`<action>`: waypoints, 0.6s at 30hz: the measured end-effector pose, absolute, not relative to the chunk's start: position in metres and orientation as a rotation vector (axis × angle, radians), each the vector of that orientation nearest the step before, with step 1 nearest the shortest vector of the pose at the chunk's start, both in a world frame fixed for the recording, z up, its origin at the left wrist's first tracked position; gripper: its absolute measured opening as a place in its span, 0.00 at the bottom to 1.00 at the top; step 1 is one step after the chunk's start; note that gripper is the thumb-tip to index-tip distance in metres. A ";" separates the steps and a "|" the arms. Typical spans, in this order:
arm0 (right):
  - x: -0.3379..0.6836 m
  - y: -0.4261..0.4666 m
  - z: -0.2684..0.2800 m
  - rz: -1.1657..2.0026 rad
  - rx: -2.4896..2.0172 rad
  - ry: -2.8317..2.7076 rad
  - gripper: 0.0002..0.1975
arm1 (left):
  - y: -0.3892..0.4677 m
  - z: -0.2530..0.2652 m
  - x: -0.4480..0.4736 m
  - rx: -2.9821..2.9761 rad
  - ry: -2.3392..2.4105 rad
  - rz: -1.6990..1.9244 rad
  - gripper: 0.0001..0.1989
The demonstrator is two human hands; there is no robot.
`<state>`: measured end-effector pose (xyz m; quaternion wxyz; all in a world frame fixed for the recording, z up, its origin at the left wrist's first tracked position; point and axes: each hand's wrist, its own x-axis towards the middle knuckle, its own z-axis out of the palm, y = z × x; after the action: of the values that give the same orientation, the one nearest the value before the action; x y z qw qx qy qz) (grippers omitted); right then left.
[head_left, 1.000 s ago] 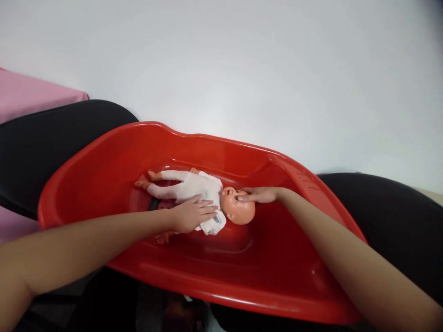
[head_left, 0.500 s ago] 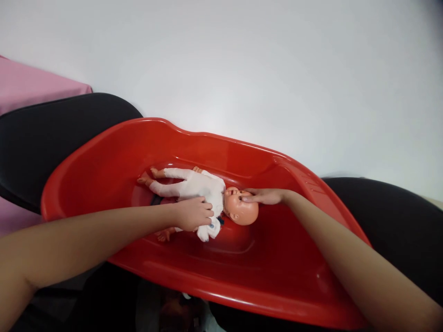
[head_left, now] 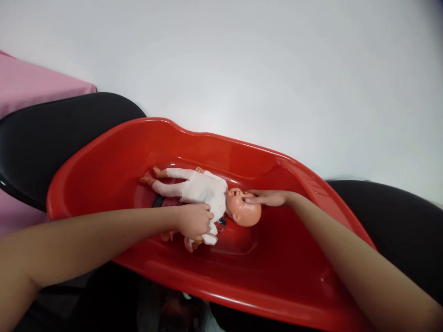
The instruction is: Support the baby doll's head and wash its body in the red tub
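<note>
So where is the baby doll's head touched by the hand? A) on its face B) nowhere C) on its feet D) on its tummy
A: the right hand rests its fingertips on the face of the baby doll, which lies in the red tub, while the left hand grips the doll's white outfit at the side.

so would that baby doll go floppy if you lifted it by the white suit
Probably: the small plastic baby doll in a white cloth suit looks soft-bodied, its cloth bunching under the left hand. The hard round head would likely loll or roll on the smooth red plastic tub.
</note>
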<state>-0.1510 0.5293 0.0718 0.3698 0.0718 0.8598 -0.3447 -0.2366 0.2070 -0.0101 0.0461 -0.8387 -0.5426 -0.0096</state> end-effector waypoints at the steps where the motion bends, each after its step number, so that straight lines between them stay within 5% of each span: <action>1: -0.151 0.529 0.072 -0.895 0.184 2.211 0.50 | 0.207 -0.010 -0.235 -2.557 -1.622 -0.035 0.11; 9: -0.151 0.534 0.069 -0.907 0.131 2.228 0.47 | 0.206 0.005 -0.233 -1.951 -2.210 -0.292 0.14; 13: -0.152 0.534 0.070 -0.880 0.127 2.247 0.48 | 0.205 -0.016 -0.239 -2.174 -2.052 -0.307 0.22; 18: -0.152 0.527 0.074 -0.872 0.111 2.236 0.47 | 0.206 -0.035 -0.237 -2.559 -1.780 -0.104 0.16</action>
<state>-0.1522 0.5272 0.0741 0.3613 0.0432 0.8678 -0.3385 -0.2371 0.2061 -0.0347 0.0114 -0.8204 -0.5707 -0.0333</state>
